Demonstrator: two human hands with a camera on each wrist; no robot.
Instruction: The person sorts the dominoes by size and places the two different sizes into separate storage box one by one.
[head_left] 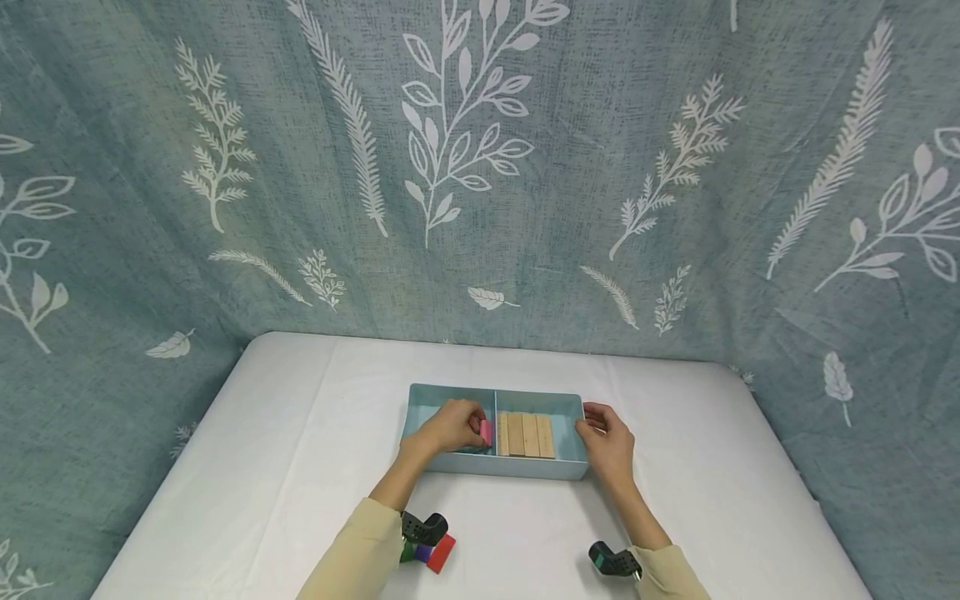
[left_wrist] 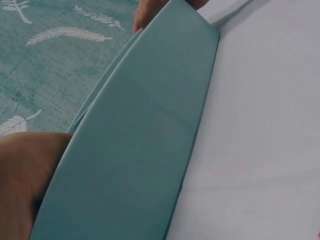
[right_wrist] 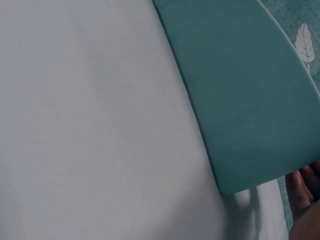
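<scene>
A light-blue two-compartment box (head_left: 506, 468) sits on the white table. My left hand (head_left: 452, 427) reaches into the left compartment and pinches a pink block (head_left: 486, 432) beside the divider (head_left: 496, 408). In the left wrist view, the box's front wall (left_wrist: 135, 120) hides the fingertips of that hand (left_wrist: 25, 180). My right hand (head_left: 609, 442) grips the right end wall of the box at its rim. The right wrist view shows only part of that hand (right_wrist: 302, 200), just past the box's corner. Several pale wooden blocks (head_left: 527, 435) lie side by side in the right compartment.
Near the front of the table, partly behind the left wrist camera (head_left: 426, 528), lie a red block (head_left: 442, 553), a purple one (head_left: 423, 553) and a green one (head_left: 407, 551). A leaf-patterned curtain (head_left: 480, 275) hangs behind and beside the white-covered table (head_left: 300, 433).
</scene>
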